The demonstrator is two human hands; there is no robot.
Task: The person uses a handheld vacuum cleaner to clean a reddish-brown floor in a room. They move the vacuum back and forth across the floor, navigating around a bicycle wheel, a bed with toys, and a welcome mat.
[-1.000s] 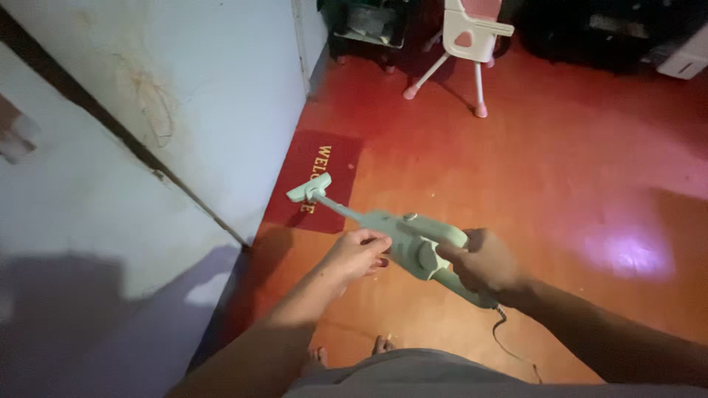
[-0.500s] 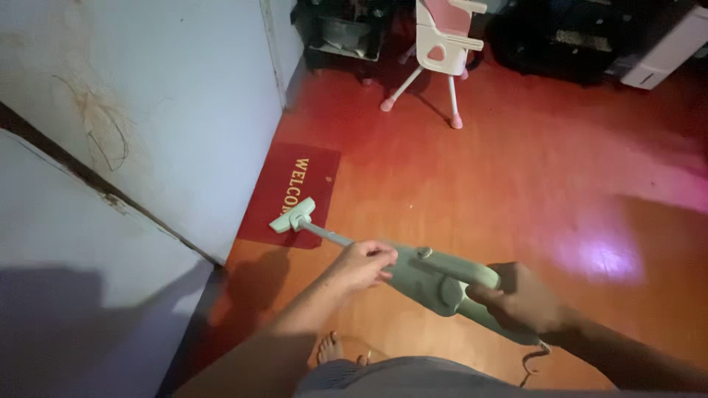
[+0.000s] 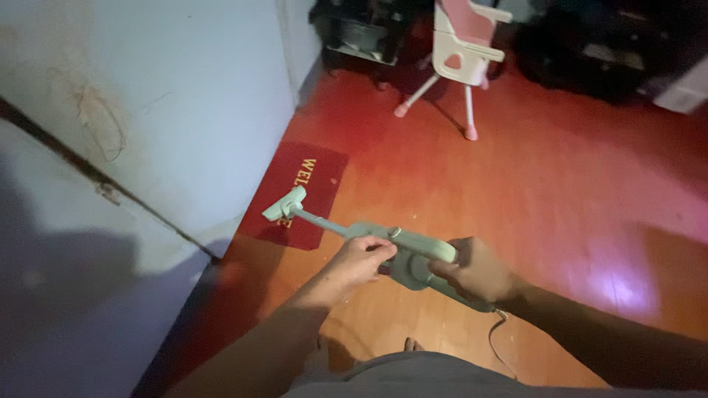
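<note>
**Gripping a pale green stick vacuum with both hands above a red doormat**

Standing over a glossy orange-red floor (image 3: 560, 191), the person is holding a pale green handheld vacuum (image 3: 409, 258) out in front of the body, angled downward and to the left. The right hand (image 3: 476, 269) is wrapping around the rear handle, fingers closed on it, carrying the weight from behind. The left hand (image 3: 361, 259) is curling over the front of the motor body where the thin tube begins, fingers bent and pressing on the housing, apparently steadying and aiming the tool rather than bearing it. With one hand at each end of the body, the long tube is being kept pointed where the person is looking.

The tube is running forward to a small brush nozzle (image 3: 284, 204), which is sitting over the upper edge of a red doormat (image 3: 299, 193) with yellow lettering; whether it is touching the mat is hard to tell. The mat is lying against the foot of a pale blue wall (image 3: 192, 96), beside a doorway corner. A power cord (image 3: 495, 340) is trailing down from the handle toward the floor. Well apart, at the far end of the room, a pink and white high chair (image 3: 461, 51) is standing near dark clutter.
</note>
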